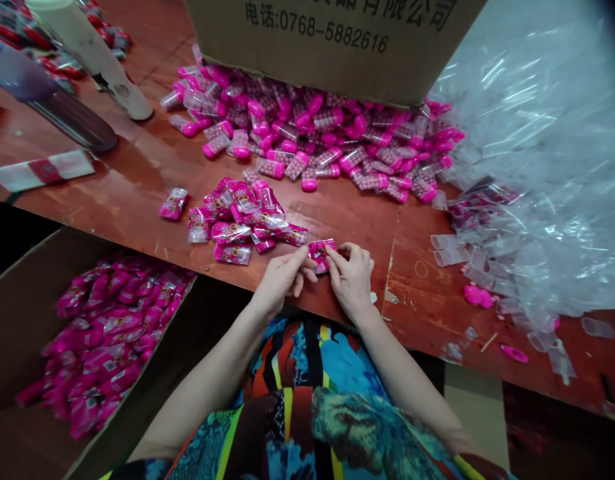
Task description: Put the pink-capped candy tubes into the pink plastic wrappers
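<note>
A pink printed candy wrapper (319, 253) is held just above the table's near edge, between my two hands. My right hand (351, 275) pinches its right side between thumb and bent forefinger. At the wrapper's left edge, my left hand (283, 275) has its fingertips closed together; the exact grip is partly hidden. Just left of my hands lies a small heap of pink wrapped packets (232, 232), with a single packet (173, 204) apart from it. Behind spreads a big pile of clear candy tubes (297, 133) with pink caps, showing small pale balls inside.
A cardboard box (327, 47) stands over the tube pile. To the right are clear plastic bags (532, 167) and loose empty tubes (450, 250). An open carton (17, 300) of pink packets sits below left. Two bottles (62, 100) lean at the upper left.
</note>
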Tool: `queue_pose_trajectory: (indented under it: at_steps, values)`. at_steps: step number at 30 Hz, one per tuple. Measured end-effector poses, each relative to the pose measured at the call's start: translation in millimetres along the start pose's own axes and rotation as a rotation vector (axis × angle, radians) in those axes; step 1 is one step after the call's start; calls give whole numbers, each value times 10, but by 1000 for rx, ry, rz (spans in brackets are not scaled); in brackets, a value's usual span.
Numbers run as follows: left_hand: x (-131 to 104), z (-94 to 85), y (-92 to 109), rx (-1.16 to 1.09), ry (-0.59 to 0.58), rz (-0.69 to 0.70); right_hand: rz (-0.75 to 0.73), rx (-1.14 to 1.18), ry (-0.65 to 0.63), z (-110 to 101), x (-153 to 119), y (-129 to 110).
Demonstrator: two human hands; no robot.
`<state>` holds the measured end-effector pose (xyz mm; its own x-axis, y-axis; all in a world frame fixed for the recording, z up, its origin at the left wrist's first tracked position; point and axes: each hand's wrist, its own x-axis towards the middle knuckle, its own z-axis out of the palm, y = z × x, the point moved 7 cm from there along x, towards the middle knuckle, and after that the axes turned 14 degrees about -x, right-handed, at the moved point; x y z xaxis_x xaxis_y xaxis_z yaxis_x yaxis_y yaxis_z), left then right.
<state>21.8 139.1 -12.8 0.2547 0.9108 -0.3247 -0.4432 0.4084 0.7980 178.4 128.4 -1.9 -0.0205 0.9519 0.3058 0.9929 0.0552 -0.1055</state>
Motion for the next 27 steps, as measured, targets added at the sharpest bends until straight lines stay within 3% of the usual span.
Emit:
queue_pose_trajectory:
  at_steps: [3, 6, 8, 13, 17, 27]
  values:
    - [16, 53, 31, 77, 47, 92, -2, 86, 87, -96, -3, 19]
    - [35, 170, 6, 47, 22, 82, -13, 206, 126, -189, 5, -10]
    - [42, 224, 6, 1, 17, 86, 19, 403, 110, -204, 26, -13]
    - [78, 254, 33, -33, -2, 66, 262, 968, 42, -85, 83, 75]
    - [124, 229, 41, -44, 15, -31, 285, 1030, 26, -60, 138, 65]
    - [342, 263, 239, -59, 29, -3, 343, 1358, -106, 69, 515, 65]
